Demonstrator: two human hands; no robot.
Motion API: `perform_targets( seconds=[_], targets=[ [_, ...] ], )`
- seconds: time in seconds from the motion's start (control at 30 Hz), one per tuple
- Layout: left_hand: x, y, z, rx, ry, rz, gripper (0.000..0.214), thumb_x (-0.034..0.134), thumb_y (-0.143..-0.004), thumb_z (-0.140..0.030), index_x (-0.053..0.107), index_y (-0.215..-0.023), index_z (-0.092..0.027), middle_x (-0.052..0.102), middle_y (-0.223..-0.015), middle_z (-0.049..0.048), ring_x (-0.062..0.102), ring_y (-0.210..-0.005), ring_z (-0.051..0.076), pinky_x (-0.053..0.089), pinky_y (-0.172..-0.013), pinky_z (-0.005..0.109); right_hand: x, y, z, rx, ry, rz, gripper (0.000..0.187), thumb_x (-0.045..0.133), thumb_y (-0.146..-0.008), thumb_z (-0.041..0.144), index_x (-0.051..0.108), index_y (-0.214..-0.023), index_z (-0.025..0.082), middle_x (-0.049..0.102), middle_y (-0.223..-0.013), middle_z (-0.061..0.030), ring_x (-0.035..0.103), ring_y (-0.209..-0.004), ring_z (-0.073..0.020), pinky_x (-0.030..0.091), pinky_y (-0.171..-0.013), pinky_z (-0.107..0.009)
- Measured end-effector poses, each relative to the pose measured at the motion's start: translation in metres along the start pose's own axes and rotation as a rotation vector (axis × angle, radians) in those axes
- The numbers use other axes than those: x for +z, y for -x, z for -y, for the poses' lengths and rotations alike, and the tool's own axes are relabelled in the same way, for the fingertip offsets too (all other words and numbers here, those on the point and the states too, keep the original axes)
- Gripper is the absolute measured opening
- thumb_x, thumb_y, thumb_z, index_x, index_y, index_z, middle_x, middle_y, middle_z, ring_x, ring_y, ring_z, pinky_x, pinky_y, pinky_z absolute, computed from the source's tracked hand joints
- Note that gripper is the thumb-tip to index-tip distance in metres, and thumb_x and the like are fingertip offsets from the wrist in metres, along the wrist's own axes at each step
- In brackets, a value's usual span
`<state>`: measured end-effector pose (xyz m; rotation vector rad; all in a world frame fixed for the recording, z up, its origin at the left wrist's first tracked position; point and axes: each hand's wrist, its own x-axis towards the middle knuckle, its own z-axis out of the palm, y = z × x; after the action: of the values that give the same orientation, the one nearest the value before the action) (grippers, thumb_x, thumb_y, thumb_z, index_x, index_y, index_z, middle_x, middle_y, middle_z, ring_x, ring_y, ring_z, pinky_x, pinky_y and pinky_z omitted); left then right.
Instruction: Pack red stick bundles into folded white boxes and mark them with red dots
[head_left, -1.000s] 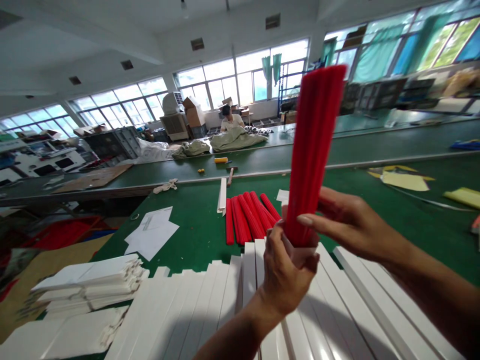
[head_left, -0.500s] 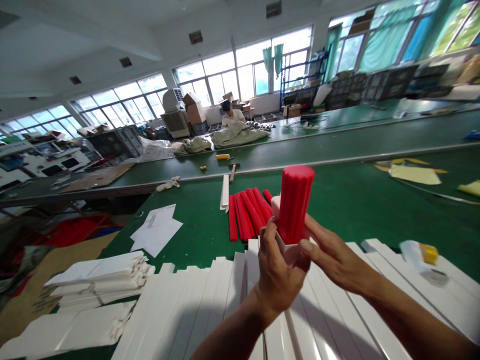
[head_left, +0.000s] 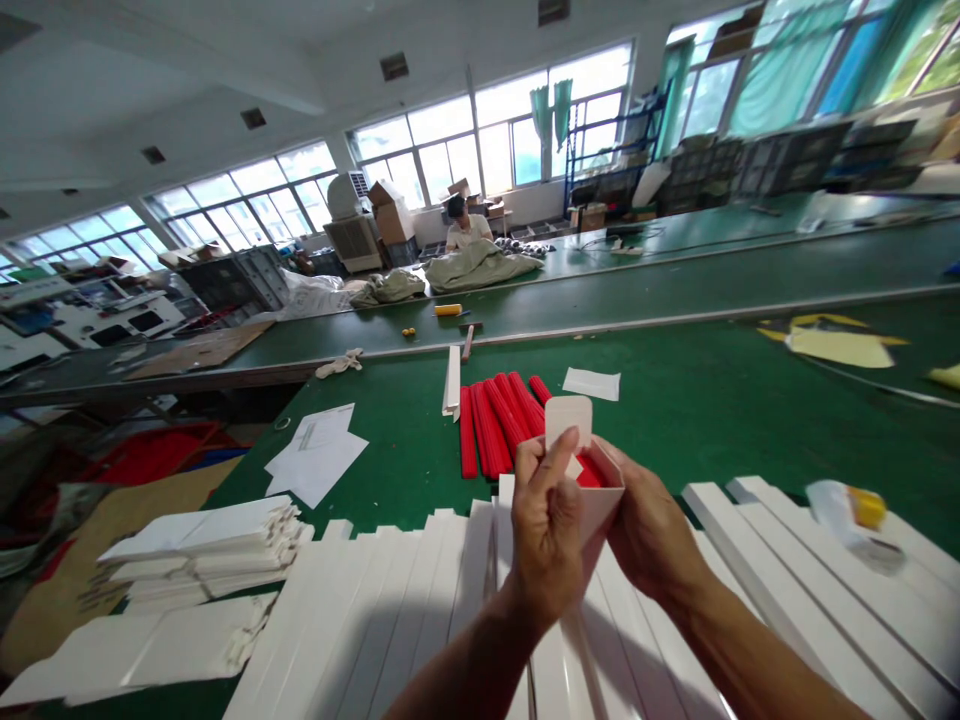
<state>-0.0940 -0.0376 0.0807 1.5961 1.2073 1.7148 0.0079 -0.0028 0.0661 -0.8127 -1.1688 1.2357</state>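
My left hand (head_left: 546, 525) and my right hand (head_left: 651, 530) grip a narrow white cardboard box (head_left: 600, 510) from either side, with its top flap (head_left: 568, 420) standing open. Only the end of a red bristle bundle (head_left: 590, 473) shows in the box's mouth; the rest is hidden inside. Beyond my hands, several loose red bundles (head_left: 491, 427) lie side by side on the green work table (head_left: 697, 430). Long white flat-folded boxes (head_left: 375, 620) lie directly beneath my hands.
A white strip (head_left: 451, 382) and a small white card (head_left: 591, 384) lie near the red bundles. Loose papers (head_left: 315, 455) and a stack of folded boxes (head_left: 202, 550) sit left. A tape roll (head_left: 851, 520) rests right. A co-worker (head_left: 466, 228) sits far back.
The red bundle has slid down into the box, from standing tall above my hands to barely showing at its mouth. My fingers have moved from the bundle to the box's sides.
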Motion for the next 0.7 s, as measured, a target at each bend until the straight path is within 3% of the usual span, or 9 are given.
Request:
perform_targets(
  seconds=[0.1, 0.23, 0.3, 0.43, 0.5, 0.57, 0.7],
  targets=[
    [0.004, -0.009, -0.011, -0.179, 0.162, -0.060, 0.037, 0.049, -0.098, -0.040, 0.073, -0.112, -0.015, 0.064, -0.105, 0.0107, 0.066, -0.100, 0.020, 0.055, -0.091, 0.031, 0.006, 0.000, 0.000, 0.068, -0.125, -0.032, 0.035, 0.055, -0.092, 0.048, 0.071, -0.107, 0.020, 0.072, -0.116, -0.0104, 0.067, -0.108, -0.0274, 0.057, -0.089, -0.041],
    [0.013, -0.015, -0.016, -0.176, 0.349, -0.116, 0.044, 0.053, -0.094, -0.027, 0.051, -0.137, -0.018, 0.065, -0.119, 0.0120, 0.066, -0.109, 0.020, 0.054, -0.096, 0.032, 0.007, -0.002, 0.006, 0.056, -0.092, 0.004, 0.032, 0.055, -0.092, 0.042, 0.069, -0.112, 0.020, 0.073, -0.112, -0.0100, 0.069, -0.103, -0.0281, 0.058, -0.082, -0.038],
    [0.015, -0.015, -0.017, -0.166, 0.387, -0.103, 0.046, 0.050, -0.093, -0.023, 0.044, -0.139, -0.019, 0.066, -0.120, 0.0127, 0.067, -0.109, 0.020, 0.054, -0.096, 0.032, 0.007, -0.004, 0.010, 0.023, -0.055, 0.006, 0.030, 0.058, -0.090, 0.035, 0.068, -0.115, 0.022, 0.073, -0.110, -0.0080, 0.069, -0.100, -0.0265, 0.056, -0.082, -0.036],
    [0.012, -0.013, -0.015, -0.194, 0.310, -0.037, 0.025, 0.043, -0.095, -0.021, 0.057, -0.115, -0.017, 0.068, -0.109, 0.0100, 0.067, -0.100, 0.018, 0.055, -0.090, 0.030, 0.009, -0.010, 0.011, -0.134, 0.018, -0.077, 0.015, 0.061, -0.085, 0.023, 0.071, -0.096, 0.024, 0.071, -0.100, -0.0029, 0.066, -0.091, -0.0212, 0.053, -0.080, -0.033],
    [0.011, -0.010, -0.009, -0.135, 0.225, -0.072, 0.022, 0.041, -0.098, -0.026, 0.060, -0.104, -0.017, 0.065, -0.106, 0.0091, 0.065, -0.099, 0.018, 0.054, -0.089, 0.030, 0.013, -0.014, 0.008, -0.222, 0.004, -0.119, 0.010, 0.062, -0.083, 0.020, 0.070, -0.080, 0.023, 0.069, -0.096, -0.0026, 0.064, -0.093, -0.0210, 0.051, -0.081, -0.032],
    [0.009, -0.007, 0.000, -0.016, 0.134, -0.107, 0.029, 0.039, -0.099, -0.033, 0.061, -0.107, -0.017, 0.062, -0.110, 0.0100, 0.062, -0.105, 0.020, 0.053, -0.093, 0.033, 0.014, -0.015, 0.004, -0.279, -0.038, -0.136, 0.015, 0.060, -0.082, 0.017, 0.071, -0.074, 0.023, 0.067, -0.096, -0.0032, 0.063, -0.096, -0.0214, 0.050, -0.082, -0.032],
    [0.004, -0.005, 0.013, 0.257, -0.105, -0.096, 0.045, 0.031, -0.102, -0.043, 0.060, -0.121, -0.015, 0.059, -0.120, 0.0149, 0.057, -0.116, 0.024, 0.049, -0.101, 0.042, 0.006, -0.008, -0.001, -0.322, -0.025, -0.086, 0.026, 0.050, -0.087, 0.024, 0.076, -0.086, 0.024, 0.067, -0.106, -0.0070, 0.062, -0.105, -0.0264, 0.050, -0.091, -0.039]
  ],
)
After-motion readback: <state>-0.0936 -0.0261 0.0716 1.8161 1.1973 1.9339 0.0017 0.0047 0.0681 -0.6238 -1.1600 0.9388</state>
